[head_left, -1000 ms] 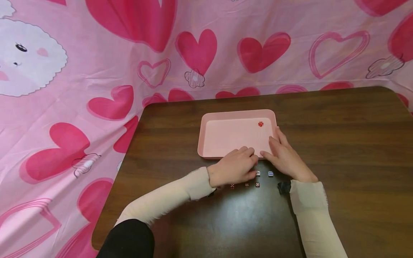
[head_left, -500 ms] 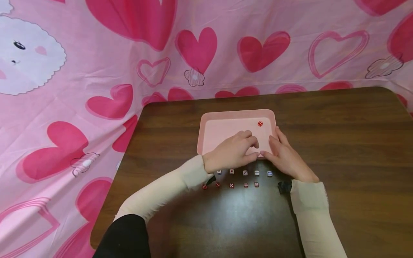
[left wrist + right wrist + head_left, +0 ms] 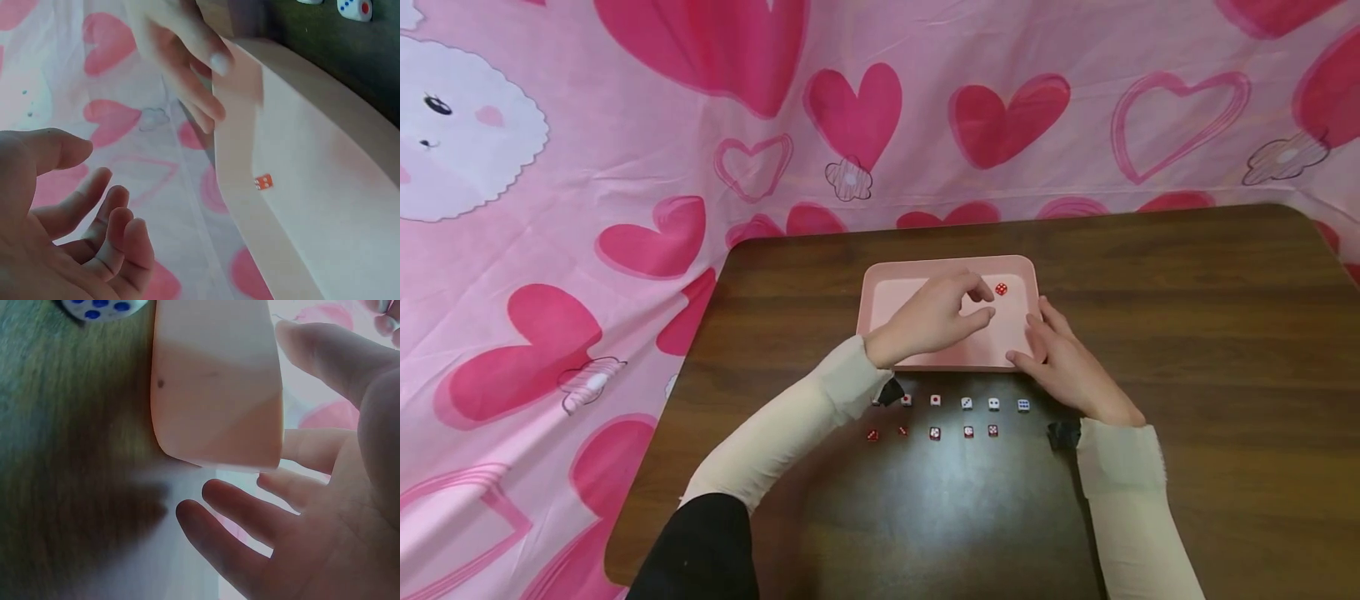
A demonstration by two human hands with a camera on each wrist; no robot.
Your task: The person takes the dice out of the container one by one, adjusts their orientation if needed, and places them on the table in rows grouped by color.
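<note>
A shallow pink tray (image 3: 1011, 267) stands on the table, with a red die (image 3: 1001, 289) in its far right part. Over the tray my left hand (image 3: 928, 317) hovers, thumb and fingers apart and nothing between them, fingertips just left of the die. That same red die (image 3: 264, 182) shows against the tray wall in the left wrist view. My right hand (image 3: 1071, 367) rests at the tray's near right corner, thumb at the rim and fingers loosely extended along the side. In the right wrist view the fingers (image 3: 237, 509) lie beside the tray's corner.
In front of the tray, a row of white dice (image 3: 966, 403) lies on the brown table (image 3: 1187, 333). Closer to me is a row of red dice (image 3: 935, 433). A pink cloth (image 3: 925, 125) with hearts hangs behind the table and along its left.
My left hand has moved up and away from the white dice row to above the tray, its fingers spreading apart. White dice it covered now show. The right hand has stayed at the corner.
</note>
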